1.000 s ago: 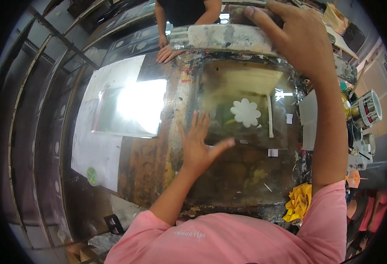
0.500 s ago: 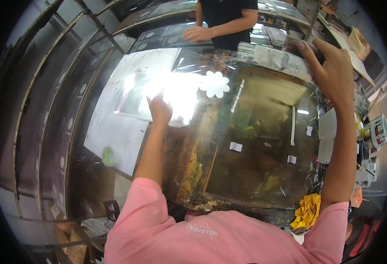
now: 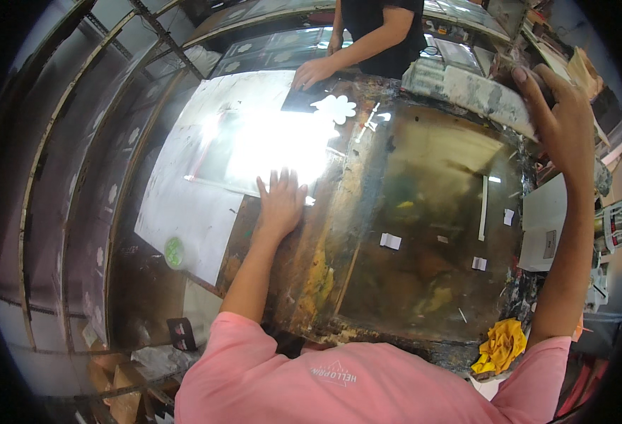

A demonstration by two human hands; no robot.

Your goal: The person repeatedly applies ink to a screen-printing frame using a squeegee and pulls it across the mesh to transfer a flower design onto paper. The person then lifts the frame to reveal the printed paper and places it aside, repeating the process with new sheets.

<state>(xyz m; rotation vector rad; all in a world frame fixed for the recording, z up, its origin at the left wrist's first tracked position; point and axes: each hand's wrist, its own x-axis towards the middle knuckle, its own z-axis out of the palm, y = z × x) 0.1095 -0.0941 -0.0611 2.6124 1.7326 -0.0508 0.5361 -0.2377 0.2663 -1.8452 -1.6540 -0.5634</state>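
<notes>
Currently, the left hand [image 3: 280, 208] is being held palm down with its fingers extended and spread, and nothing is being pinched between them. Its fingertips are overlapping the near edge of a clear glossy sheet [image 3: 254, 155]; whether pressure is being applied cannot be determined from this angle. The sheet is lying on the left part of the worktable [image 3: 293, 272], partly over a white paper [image 3: 191, 212], and much of its surface is being washed out by glare. Relative to the left hand, the sheet is extending directly ahead, away from the body; its longer axis appears to be running from left to right, across the direction in which the fingers are pointing. Farther ahead and to the right of the fingertips, a white flower shape [image 3: 335, 108] is lying at the margin of the glare, near a co-worker's hand [image 3: 314, 72]. The right hand [image 3: 565, 120] is being held at the far right, by the end of a paint-stained bar [image 3: 459, 92]; whether the bar is being gripped cannot be told. Between the person's hands, a dark glossy panel [image 3: 424, 212] is lying. The sheet is therefore being reached by the left hand only, the right hand being well apart.
</notes>
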